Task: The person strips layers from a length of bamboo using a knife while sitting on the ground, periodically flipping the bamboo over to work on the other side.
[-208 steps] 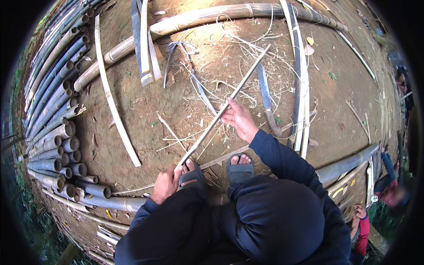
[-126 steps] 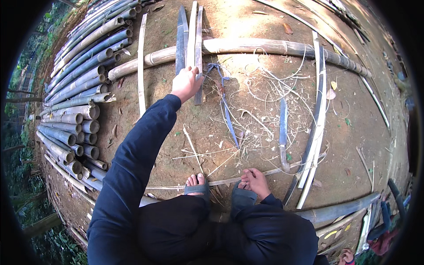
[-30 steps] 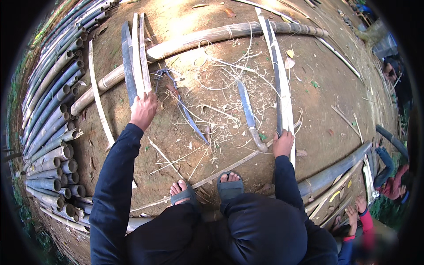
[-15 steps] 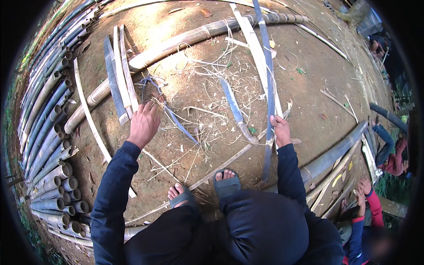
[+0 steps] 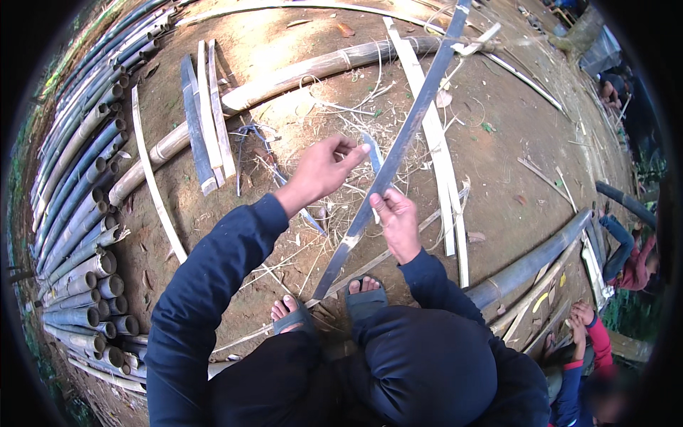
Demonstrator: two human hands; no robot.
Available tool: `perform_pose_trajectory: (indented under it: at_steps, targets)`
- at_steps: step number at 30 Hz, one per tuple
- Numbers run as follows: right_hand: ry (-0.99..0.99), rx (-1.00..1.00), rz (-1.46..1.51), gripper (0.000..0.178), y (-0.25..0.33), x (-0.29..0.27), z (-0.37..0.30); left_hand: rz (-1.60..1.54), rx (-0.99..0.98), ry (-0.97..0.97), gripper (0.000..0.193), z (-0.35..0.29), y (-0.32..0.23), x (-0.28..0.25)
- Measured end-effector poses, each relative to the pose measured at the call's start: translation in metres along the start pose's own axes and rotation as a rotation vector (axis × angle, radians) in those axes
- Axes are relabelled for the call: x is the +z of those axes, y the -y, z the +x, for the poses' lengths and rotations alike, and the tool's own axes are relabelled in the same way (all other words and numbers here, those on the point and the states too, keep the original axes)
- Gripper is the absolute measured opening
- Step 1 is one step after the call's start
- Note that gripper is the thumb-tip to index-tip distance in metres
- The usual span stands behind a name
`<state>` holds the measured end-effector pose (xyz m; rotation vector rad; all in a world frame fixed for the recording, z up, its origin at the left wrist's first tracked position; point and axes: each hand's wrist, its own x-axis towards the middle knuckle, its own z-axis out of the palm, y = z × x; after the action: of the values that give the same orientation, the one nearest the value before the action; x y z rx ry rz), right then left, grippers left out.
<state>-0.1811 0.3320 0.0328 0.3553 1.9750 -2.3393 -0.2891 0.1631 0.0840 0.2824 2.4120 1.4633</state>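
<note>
A long, dark-skinned bamboo strip point(image 5: 421, 107) slants across the middle, from the far right down toward my feet. My right hand point(image 5: 400, 224) pinches it between thumb and fingers, a little below its middle. Just left of the strip, my left hand point(image 5: 324, 171) is raised with fingers half curled and thumb apart; I see nothing in it. Behind the strip lies a flat bluish blade point(image 5: 374, 151) on the ground, its handle hidden. Pale split bamboo strips point(image 5: 432, 135) lie just right of the held strip.
A thick bamboo pole point(image 5: 284, 84) crosses the ground ahead, with short split pieces point(image 5: 208, 121) leaning over it. Thin shavings and a slender blue curved thing point(image 5: 307, 217) lie before me. Stacked bamboo poles point(image 5: 99, 265) line the left. Another person's hands point(image 5: 582, 317) are at lower right.
My left hand has moved right, from beside the short split pieces to near the dark strip. My right hand has shifted left, and the strip has swung from nearly upright to slanting.
</note>
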Motion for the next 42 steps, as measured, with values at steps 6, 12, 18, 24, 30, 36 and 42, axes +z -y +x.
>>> perform_pose_trajectory:
  at_steps: [6,12,18,24,30,36,42]
  targets:
    - [0.133,-0.13,-0.349,0.017,-0.033,0.052,-0.024,-0.056,-0.058,-0.07,0.042,0.009,-0.003,0.004]
    - [0.029,-0.236,-0.305,0.025,-0.044,0.06,-0.026,-0.058,-0.022,-0.373,0.027,-0.018,0.027,-0.014]
    - [-0.265,-0.401,-0.319,0.031,-0.019,0.012,-0.001,-0.253,-0.075,-0.505,0.017,-0.034,0.044,-0.062]
    - [-0.653,-0.922,-0.783,0.031,0.123,-0.062,0.023,-0.367,-0.216,-0.532,0.018,-0.064,0.026,-0.095]
    - [-0.987,-0.667,-1.444,0.038,0.199,-0.133,0.041,-0.725,-0.252,-0.028,0.03,-0.086,0.043,-0.121]
    - [-0.128,-0.117,-1.332,0.049,0.035,-0.105,0.042,-0.836,-0.43,0.186,0.042,-0.123,0.064,-0.118]
    - [0.171,0.046,-1.591,0.064,-0.092,-0.072,0.008,-0.789,-0.642,0.242,0.041,-0.16,0.108,-0.081]
